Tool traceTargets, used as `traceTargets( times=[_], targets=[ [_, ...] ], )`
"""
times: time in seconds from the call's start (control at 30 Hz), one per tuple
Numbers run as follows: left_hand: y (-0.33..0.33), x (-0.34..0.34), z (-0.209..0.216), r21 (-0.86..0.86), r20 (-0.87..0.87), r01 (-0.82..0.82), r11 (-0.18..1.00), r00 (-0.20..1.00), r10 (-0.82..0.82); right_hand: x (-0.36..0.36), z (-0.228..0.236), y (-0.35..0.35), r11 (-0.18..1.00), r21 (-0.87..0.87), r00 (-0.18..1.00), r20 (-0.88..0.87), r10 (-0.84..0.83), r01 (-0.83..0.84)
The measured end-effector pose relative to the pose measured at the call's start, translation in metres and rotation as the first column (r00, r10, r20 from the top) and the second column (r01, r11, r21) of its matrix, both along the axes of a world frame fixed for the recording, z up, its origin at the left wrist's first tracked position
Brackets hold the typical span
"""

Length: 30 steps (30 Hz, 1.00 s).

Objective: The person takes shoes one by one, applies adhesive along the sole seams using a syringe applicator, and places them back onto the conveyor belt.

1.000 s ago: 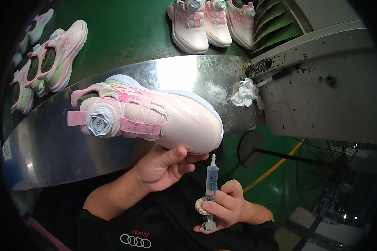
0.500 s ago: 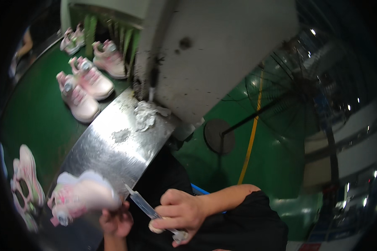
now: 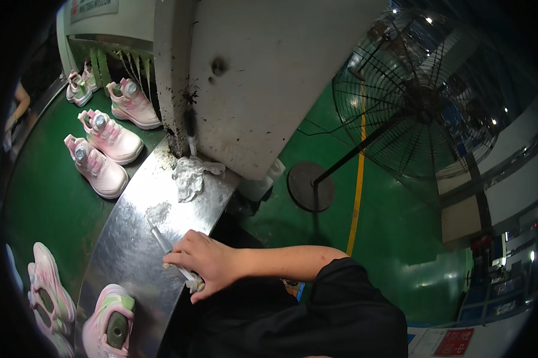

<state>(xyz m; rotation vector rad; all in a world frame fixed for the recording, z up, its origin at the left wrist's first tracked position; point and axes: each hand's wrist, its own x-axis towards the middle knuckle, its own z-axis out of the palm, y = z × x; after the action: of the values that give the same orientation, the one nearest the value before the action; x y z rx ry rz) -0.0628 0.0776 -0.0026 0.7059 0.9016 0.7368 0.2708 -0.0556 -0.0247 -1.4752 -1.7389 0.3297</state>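
Note:
My right hand (image 3: 208, 262) is closed around a slim clear syringe (image 3: 159, 237), its thin tip pointing up and left over the bare metal tabletop (image 3: 137, 244). The fingers wrap the barrel, and the plunger end lies by the thumb. At the lower left, a pink-and-white sneaker (image 3: 105, 325) with a green inside sits at the near part of the metal top, its opening toward me. My left hand does not show.
A crumpled white cloth (image 3: 191, 178) lies beside the grey machine housing (image 3: 269, 77). Several pink sneakers (image 3: 102, 176) stand on the green belt (image 3: 36, 179), with others (image 3: 51, 286) nearer. A pedestal fan (image 3: 421, 98) stands on the green floor at right.
The syringe has moved up and left in my right hand, over the metal top. The sneaker near my left hand has turned and stands lower; that hand has left view. The view has shifted.

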Motion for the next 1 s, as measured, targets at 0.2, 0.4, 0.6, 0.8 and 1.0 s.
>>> traceTargets(
  times=[0.2, 0.4, 0.6, 0.8, 1.0],
  targets=[
    [0.073, 0.003, 0.000, 0.077, 0.063, -0.164, 0.984, 0.985, 0.159, 0.005, 0.006, 0.022, 0.989, -0.122, 0.946, 0.321, -0.042, 0.085],
    [0.080, 0.036, -0.026, 0.014, 0.339, -0.001, 1.000, 0.941, -0.004, 0.033, 0.049, -0.017, 0.952, -0.208, 0.861, 0.499, -0.096, 0.226],
    [0.096, 0.031, -0.027, -0.088, 0.443, 0.067, 0.994, 0.896, -0.021, 0.018, 0.067, 0.002, 0.990, -0.100, 0.963, 0.261, -0.069, 0.098],
    [0.099, 0.025, -0.026, -0.120, 0.415, 0.034, 0.992, 0.910, 0.019, -0.007, 0.067, 0.057, 0.986, -0.106, 0.992, -0.013, 0.128, -0.129],
    [0.097, 0.011, -0.028, -0.015, 0.272, -0.051, 0.999, 0.961, 0.053, -0.027, 0.048, 0.101, 0.905, -0.332, 0.909, -0.399, 0.121, -0.266]
  ],
)
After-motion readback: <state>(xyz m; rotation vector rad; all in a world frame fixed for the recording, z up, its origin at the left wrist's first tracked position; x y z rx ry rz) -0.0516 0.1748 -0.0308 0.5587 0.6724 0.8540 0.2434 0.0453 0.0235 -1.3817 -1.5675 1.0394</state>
